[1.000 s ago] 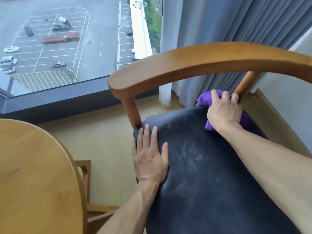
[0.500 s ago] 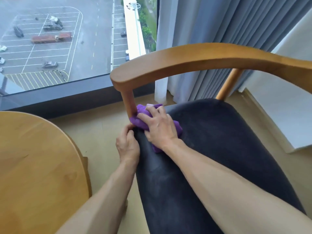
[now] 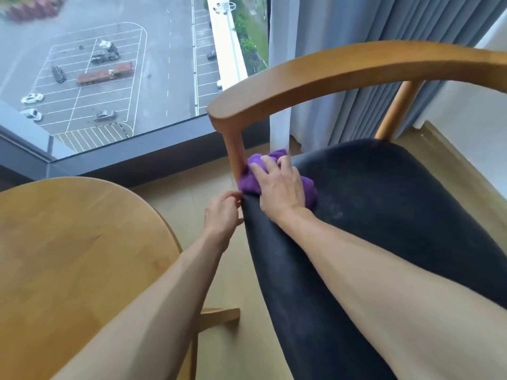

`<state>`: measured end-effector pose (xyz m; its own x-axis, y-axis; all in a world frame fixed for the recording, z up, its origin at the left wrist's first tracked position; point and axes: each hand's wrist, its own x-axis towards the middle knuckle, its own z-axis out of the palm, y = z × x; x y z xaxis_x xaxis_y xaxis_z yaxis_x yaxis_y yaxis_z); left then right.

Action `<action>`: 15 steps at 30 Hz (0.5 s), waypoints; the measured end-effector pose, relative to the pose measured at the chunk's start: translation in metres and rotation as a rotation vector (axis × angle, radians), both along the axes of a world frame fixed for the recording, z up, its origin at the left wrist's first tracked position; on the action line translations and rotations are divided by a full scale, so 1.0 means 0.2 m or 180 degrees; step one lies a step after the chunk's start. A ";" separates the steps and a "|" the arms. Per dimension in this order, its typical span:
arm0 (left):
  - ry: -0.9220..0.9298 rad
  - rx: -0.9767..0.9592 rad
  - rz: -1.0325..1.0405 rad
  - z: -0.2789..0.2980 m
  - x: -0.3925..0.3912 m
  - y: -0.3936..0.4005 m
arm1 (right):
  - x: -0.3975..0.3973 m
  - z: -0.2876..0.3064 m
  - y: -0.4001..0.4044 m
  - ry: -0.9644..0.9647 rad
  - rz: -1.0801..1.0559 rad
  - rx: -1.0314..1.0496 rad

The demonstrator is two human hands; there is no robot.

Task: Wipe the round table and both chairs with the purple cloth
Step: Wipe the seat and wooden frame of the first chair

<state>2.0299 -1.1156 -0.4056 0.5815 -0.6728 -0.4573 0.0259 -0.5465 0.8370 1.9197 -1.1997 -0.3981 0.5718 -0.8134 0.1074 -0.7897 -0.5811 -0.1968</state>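
A wooden chair with a curved backrest (image 3: 343, 69) and a dark padded seat (image 3: 384, 215) fills the right side. My right hand (image 3: 279, 185) grips the bunched purple cloth (image 3: 251, 182) at the seat's far left corner, against the wooden back post (image 3: 233, 149). My left hand (image 3: 222, 215) rests at the seat's left edge just below the cloth, fingers curled against the cushion rim. The round wooden table (image 3: 68, 242) lies at the lower left.
A floor-to-ceiling window (image 3: 109, 64) with a dark frame looks down on a car park. Grey curtains (image 3: 356, 28) hang behind the chair. Pale wood floor (image 3: 192, 193) shows between table and chair; a white wall (image 3: 466, 127) is at the right.
My right hand swept the cloth from the seat's far right to its far left corner. My left hand left the seat top for the left edge. The view shifted rightward.
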 end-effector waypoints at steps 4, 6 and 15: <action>-0.0332 -0.0055 0.0121 0.05 0.04 0.00 | -0.08 0.03 0.09 0.0008 0.0644 0.0076; -0.0984 -0.0043 -0.0224 0.08 0.02 -0.01 | -0.17 0.05 0.13 -0.0016 0.1093 0.0169; -0.2175 -0.0482 -0.1712 0.10 -0.20 -0.10 | -0.61 0.10 0.51 0.0554 0.2518 0.0257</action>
